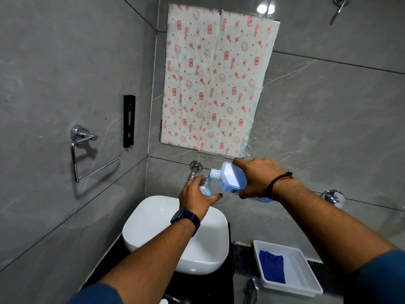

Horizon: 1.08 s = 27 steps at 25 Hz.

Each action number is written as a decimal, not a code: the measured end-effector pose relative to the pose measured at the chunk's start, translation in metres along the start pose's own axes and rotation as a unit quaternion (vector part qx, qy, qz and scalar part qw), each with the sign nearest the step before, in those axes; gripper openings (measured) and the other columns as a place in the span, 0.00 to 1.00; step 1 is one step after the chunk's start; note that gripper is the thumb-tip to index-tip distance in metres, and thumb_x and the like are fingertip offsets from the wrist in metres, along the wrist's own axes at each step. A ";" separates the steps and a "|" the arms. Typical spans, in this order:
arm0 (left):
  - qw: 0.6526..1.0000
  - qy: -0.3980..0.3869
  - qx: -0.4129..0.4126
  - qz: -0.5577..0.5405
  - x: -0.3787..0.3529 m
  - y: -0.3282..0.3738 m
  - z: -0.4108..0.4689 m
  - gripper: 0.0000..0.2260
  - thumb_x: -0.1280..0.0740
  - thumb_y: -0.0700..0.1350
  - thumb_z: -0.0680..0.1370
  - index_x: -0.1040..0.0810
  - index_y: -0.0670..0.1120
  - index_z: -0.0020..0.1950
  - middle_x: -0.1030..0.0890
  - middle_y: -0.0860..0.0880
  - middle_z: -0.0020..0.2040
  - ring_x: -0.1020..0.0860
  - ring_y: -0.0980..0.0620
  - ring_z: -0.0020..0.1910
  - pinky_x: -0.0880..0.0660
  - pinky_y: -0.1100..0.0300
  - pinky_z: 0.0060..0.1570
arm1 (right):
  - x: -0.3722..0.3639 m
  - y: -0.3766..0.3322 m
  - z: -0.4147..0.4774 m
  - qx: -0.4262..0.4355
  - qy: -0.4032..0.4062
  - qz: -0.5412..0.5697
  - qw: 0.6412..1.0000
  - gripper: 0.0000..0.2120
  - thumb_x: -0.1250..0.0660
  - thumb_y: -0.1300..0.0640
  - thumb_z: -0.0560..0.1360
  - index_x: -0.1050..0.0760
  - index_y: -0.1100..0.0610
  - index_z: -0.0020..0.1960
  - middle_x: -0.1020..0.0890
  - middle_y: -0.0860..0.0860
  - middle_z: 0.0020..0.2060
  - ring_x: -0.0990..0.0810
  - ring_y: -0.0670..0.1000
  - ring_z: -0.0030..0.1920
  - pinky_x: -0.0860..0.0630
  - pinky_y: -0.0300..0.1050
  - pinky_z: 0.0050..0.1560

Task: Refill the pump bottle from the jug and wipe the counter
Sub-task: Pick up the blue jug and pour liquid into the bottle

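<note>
My right hand (257, 177) grips a blue jug (231, 177) tipped to the left, its white spout right over the mouth of a small clear bottle (206, 187). My left hand (197, 197) holds that bottle upright above the white basin (153, 218); the bottle has no pump on it and shows some pale blue liquid inside. Most of the bottle is hidden by my fingers. A blue cloth (272, 268) lies in a white tray (304, 270) on the counter at the lower right.
A chrome wall spout (194, 171) sticks out just behind the bottle. A towel ring (87, 154) hangs on the left wall. Patterned paper (210, 80) covers the mirror. A chrome tap (251, 290) stands on the dark counter (243, 253) beside the tray.
</note>
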<state>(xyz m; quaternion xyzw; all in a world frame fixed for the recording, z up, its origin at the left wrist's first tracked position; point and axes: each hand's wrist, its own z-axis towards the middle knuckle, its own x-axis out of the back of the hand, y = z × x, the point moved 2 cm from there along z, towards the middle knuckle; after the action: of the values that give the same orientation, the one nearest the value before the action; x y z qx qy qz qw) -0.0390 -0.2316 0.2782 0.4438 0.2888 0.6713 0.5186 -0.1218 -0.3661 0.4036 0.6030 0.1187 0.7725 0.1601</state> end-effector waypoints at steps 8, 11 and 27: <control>1.000 0.001 -0.003 0.002 -0.002 0.001 0.001 0.28 0.21 0.55 0.58 0.24 0.50 0.54 0.21 0.52 0.50 0.24 0.51 0.48 0.26 0.58 0.45 | 0.000 0.001 0.000 -0.002 -0.005 0.001 1.000 0.38 0.25 0.41 0.60 0.38 0.47 0.64 0.22 0.51 0.54 0.29 0.50 0.43 0.29 0.43 0.35; 1.000 -0.001 0.000 0.002 -0.003 0.000 0.001 0.28 0.21 0.55 0.59 0.24 0.50 0.55 0.21 0.51 0.51 0.25 0.51 0.48 0.26 0.59 0.45 | -0.001 0.001 0.001 -0.003 -0.007 0.002 1.000 0.37 0.24 0.41 0.60 0.38 0.47 0.64 0.22 0.51 0.54 0.29 0.50 0.43 0.29 0.43 0.35; 1.000 0.000 0.002 0.002 -0.005 -0.004 0.003 0.28 0.21 0.56 0.58 0.25 0.51 0.54 0.22 0.53 0.49 0.27 0.53 0.46 0.30 0.61 0.43 | -0.003 0.002 0.002 -0.002 0.004 0.000 1.000 0.38 0.25 0.40 0.59 0.38 0.46 0.63 0.21 0.50 0.53 0.31 0.49 0.41 0.29 0.43 0.34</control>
<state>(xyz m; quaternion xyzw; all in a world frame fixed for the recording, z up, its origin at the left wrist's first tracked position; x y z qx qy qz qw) -0.0344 -0.2353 0.2748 0.4453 0.2893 0.6721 0.5161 -0.1197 -0.3692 0.4026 0.5998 0.1175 0.7749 0.1610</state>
